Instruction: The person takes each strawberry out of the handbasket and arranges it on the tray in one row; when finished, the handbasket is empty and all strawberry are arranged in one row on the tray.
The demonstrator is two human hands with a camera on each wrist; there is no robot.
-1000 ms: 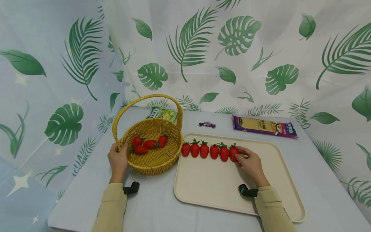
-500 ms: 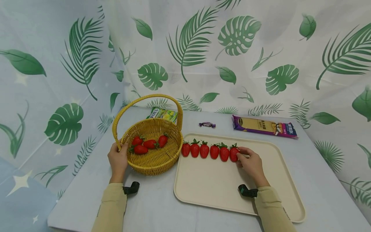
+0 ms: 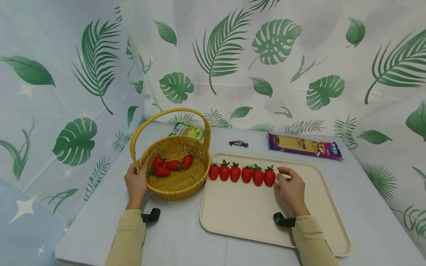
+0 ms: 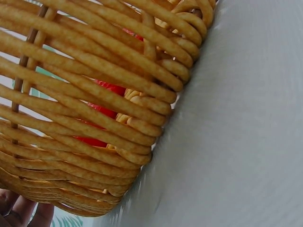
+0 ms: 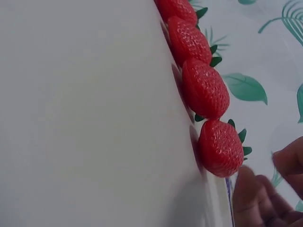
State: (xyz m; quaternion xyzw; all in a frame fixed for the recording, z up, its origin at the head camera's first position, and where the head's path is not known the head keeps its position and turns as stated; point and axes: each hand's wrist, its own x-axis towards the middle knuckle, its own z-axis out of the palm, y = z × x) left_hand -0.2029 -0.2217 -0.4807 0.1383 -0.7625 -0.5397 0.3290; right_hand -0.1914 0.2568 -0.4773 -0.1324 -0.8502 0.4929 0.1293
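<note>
My left hand (image 3: 136,183) grips the yellow wicker basket (image 3: 178,193) at its left rim, by the foot of the tall handle. Several strawberries (image 3: 162,171) lie inside, partly visible through the weave in the left wrist view. On the beige tray (image 3: 239,214), more strawberries form a row along the far edge, leaves pointing away from me. Just right of the rightmost strawberry (image 3: 269,177) is my right hand (image 3: 293,190), thumb and fingers apart and holding nothing. In the right wrist view a small gap shows between its fingertips (image 5: 246,182) and that strawberry (image 5: 220,149).
A green-and-yellow FOX'S packet (image 3: 191,131) lies behind the basket, partly hidden by it. Beyond the tray are a small purple wrapped candy (image 3: 238,143) and a long purple-and-yellow packet (image 3: 304,146). A leaf-printed curtain (image 3: 219,88) rises behind the table.
My right hand has let go of the rightmost strawberry and moved slightly right, its fingers spreading. That strawberry stays at the end of the row. The left hand keeps its grip on the basket.
</note>
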